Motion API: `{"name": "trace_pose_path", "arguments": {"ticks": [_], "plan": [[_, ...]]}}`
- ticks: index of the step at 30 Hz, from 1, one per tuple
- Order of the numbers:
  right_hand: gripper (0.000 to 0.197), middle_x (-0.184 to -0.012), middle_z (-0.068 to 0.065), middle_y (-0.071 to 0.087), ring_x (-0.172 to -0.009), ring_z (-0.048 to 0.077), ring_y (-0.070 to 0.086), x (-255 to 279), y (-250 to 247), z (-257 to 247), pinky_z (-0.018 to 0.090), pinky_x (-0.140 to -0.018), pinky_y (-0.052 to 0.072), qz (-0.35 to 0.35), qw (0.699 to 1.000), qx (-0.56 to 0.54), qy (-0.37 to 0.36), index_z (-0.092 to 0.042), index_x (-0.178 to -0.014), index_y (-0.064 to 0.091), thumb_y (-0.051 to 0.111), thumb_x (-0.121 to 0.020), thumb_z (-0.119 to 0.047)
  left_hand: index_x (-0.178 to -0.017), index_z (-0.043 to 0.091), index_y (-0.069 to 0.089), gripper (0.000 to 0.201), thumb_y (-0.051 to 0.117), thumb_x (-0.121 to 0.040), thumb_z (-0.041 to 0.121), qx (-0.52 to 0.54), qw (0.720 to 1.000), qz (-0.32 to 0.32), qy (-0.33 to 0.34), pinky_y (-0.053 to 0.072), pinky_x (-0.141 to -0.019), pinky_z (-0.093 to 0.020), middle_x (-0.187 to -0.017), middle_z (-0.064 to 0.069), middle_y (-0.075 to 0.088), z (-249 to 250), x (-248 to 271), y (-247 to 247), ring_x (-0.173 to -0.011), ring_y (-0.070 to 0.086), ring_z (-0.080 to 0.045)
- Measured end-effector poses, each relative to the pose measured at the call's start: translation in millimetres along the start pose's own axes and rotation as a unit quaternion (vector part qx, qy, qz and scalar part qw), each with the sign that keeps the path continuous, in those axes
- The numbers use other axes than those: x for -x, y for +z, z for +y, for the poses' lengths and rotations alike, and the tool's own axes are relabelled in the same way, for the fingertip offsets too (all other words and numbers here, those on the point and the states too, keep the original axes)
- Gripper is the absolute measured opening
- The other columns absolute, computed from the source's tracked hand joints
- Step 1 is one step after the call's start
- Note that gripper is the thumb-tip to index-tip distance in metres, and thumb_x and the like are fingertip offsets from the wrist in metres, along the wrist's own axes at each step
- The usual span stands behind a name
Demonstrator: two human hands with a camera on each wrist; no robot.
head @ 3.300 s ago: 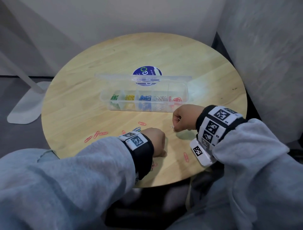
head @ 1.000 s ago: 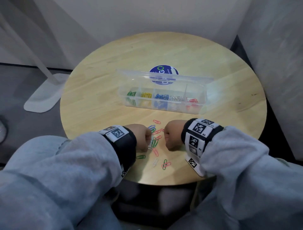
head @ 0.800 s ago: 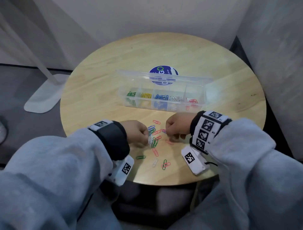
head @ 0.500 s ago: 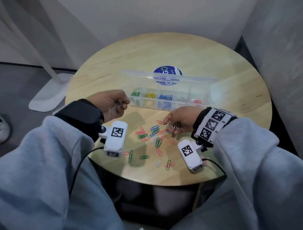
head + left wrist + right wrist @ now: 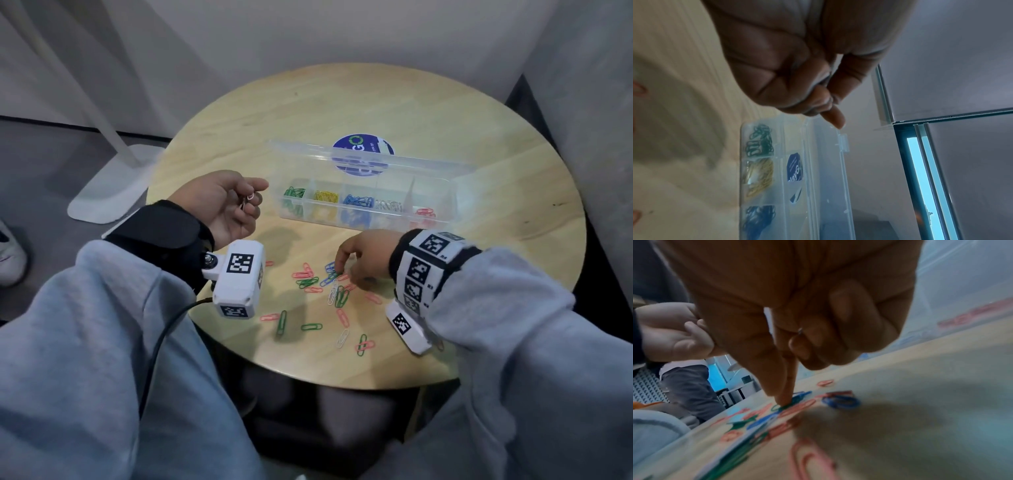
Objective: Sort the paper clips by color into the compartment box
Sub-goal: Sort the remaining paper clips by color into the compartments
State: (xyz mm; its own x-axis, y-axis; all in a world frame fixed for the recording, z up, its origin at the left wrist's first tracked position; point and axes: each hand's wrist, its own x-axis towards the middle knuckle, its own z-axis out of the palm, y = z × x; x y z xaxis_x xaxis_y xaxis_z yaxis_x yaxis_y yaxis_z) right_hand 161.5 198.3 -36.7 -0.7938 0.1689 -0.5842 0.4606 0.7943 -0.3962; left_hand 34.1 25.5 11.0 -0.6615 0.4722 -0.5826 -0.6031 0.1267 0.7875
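Observation:
A clear compartment box (image 5: 442, 219) stands mid-table with its lid open behind; it holds green, yellow, blue, white and pink clips in separate compartments, also seen in the left wrist view (image 5: 744, 155). Loose paper clips (image 5: 310, 281) in pink, green, blue and white lie scattered in front of it. My left hand (image 5: 255, 193) is raised palm up just left of the box's green end, pinching a pale paper clip (image 5: 250, 196); its fingers (image 5: 797, 84) are curled. My right hand (image 5: 339, 269) reaches down into the pile, thumb and forefinger (image 5: 784, 400) closing on a green paper clip (image 5: 777, 407).
The round wooden table (image 5: 342, 102) has a blue sticker (image 5: 363, 145) behind the box. A white floor-stand base (image 5: 106, 192) sits left of the table, and a grey wall rises close on the right. Some clips lie near the table's front edge (image 5: 361, 344).
Both hands were fists at the clip pile a second ago. The left hand has since lifted, turned palm up and moved towards the box's left end; the right hand's fingertips dropped into the pile.

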Motion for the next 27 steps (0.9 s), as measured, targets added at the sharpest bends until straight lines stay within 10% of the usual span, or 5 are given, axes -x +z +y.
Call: {"name": "trace_pose_path", "arguments": {"ticks": [10,16,19,23,27], "plan": [[0.008,-0.108,0.005,0.062,-0.088,0.016,0.048,-1,-2,4,0.023,-0.065,0.039,0.023,0.993,0.114,0.002,-0.017,-0.096,0.059,0.058,-0.088,-0.017,-0.061,0.012,0.044,0.022,0.035,-0.080,0.013,-0.007,0.998,-0.035,-0.044,0.027,-0.036,-0.010,-0.054,0.001,0.043,-9,-6,4,-0.041,0.038,-0.008],[0.015,-0.091,-0.005,0.053,-0.073,0.013,0.050,-3,-1,3,0.017,-0.053,0.033,0.042,0.997,0.069,-0.019,-0.022,-0.097,0.061,0.061,-0.085,-0.013,-0.063,0.013,0.046,0.028,0.045,-0.091,0.019,-0.170,0.985,0.011,-0.042,0.024,-0.033,-0.010,-0.058,0.002,0.039,-23,-7,21,-0.036,0.037,-0.005],[0.026,-0.089,-0.005,0.051,-0.064,0.011,0.047,-3,0,-1,0.018,-0.051,0.034,0.018,0.996,0.088,-0.023,-0.022,-0.106,0.063,0.059,-0.084,-0.009,-0.069,0.012,0.049,0.019,0.054,-0.087,0.014,-0.380,0.924,0.026,-0.027,0.020,-0.040,-0.016,-0.059,0.000,0.034,-30,-8,32,-0.042,0.030,-0.013],[0.018,-0.095,-0.002,0.050,-0.083,0.016,0.046,-1,-3,-1,0.017,-0.048,0.028,0.018,0.986,0.160,-0.037,-0.019,-0.101,0.060,0.050,-0.089,-0.010,-0.072,0.017,0.058,0.017,0.066,-0.081,0.028,-0.638,0.770,0.000,0.014,0.030,-0.052,-0.022,-0.062,0.001,0.048,-42,-6,44,-0.059,0.044,-0.017],[0.007,-0.092,0.001,0.052,-0.084,0.018,0.046,-6,-3,5,0.021,-0.054,0.034,0.015,0.979,0.203,-0.016,-0.018,-0.083,0.050,0.050,-0.089,-0.017,-0.081,0.019,0.065,0.014,0.069,-0.076,0.032,-0.697,0.716,-0.009,0.029,0.039,-0.066,-0.023,-0.081,0.001,0.061,-58,-5,61,-0.079,0.054,-0.018]]}}
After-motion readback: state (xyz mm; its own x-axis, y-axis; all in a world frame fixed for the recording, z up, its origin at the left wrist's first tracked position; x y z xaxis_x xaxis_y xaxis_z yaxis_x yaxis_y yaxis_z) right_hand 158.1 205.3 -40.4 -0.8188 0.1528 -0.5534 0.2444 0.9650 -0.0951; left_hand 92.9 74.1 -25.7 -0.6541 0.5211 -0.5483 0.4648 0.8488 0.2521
